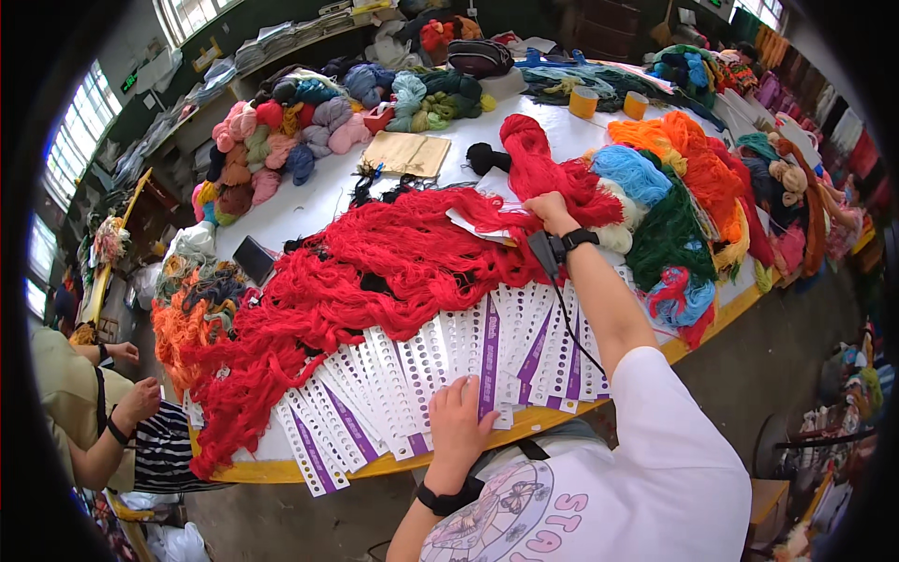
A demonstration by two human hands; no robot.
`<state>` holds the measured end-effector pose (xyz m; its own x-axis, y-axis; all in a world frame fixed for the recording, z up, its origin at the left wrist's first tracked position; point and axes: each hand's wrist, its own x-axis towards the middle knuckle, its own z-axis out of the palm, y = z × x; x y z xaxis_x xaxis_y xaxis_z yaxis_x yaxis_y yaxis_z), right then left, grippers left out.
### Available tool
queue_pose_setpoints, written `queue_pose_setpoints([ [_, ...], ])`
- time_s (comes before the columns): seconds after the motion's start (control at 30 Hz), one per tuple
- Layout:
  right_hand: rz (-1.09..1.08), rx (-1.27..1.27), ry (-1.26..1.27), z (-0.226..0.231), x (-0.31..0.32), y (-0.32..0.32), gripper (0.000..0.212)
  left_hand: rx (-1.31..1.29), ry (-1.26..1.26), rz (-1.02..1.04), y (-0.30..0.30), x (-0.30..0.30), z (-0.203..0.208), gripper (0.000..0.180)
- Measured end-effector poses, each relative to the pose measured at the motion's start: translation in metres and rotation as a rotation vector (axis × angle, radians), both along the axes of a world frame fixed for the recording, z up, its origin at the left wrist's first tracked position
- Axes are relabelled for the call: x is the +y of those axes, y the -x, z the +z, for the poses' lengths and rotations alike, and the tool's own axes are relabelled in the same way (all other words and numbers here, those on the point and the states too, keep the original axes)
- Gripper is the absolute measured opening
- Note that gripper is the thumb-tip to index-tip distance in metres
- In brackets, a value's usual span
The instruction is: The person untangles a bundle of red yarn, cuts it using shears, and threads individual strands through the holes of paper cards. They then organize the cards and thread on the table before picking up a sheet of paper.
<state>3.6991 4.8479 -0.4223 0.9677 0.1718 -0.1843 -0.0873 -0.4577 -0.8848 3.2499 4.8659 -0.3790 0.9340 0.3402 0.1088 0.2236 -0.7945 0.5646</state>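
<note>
My left hand [456, 421] lies flat, fingers stretched out, on a fanned row of white cards [412, 375] with punched holes and purple strips. My right hand [551, 212] reaches across the table with its fingers closed on red yarn [573, 187], at the lower edge of a thick skein. Beside that hand, a white paper [473, 225] is partly covered by red strands. A long heap of loose red yarn [375, 253] spreads over the cards' upper ends, with black bits showing through. Each wrist wears a black band; a dark cable hangs from the right one.
Colored skeins [272, 150] pile at the back left. Orange yarn [702, 178], blue yarn [629, 171] and green yarn [670, 234] lie at right. A tan notebook [405, 154] and a dark phone-like slab [254, 259] rest on the table. Another person [103, 412] is at left.
</note>
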Motion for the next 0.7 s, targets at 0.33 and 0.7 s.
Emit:
queue_pose_setpoints([
  [0.33,0.354,-0.697,0.306,0.120,0.023,0.009,0.046,0.125,-0.075,-0.135,-0.004,-0.009,-0.013,0.080],
  [0.7,0.447,-0.574,0.435,0.054,-0.001,0.030,0.058,0.155,-0.071,-0.130,-0.007,-0.009,-0.006,0.080],
])
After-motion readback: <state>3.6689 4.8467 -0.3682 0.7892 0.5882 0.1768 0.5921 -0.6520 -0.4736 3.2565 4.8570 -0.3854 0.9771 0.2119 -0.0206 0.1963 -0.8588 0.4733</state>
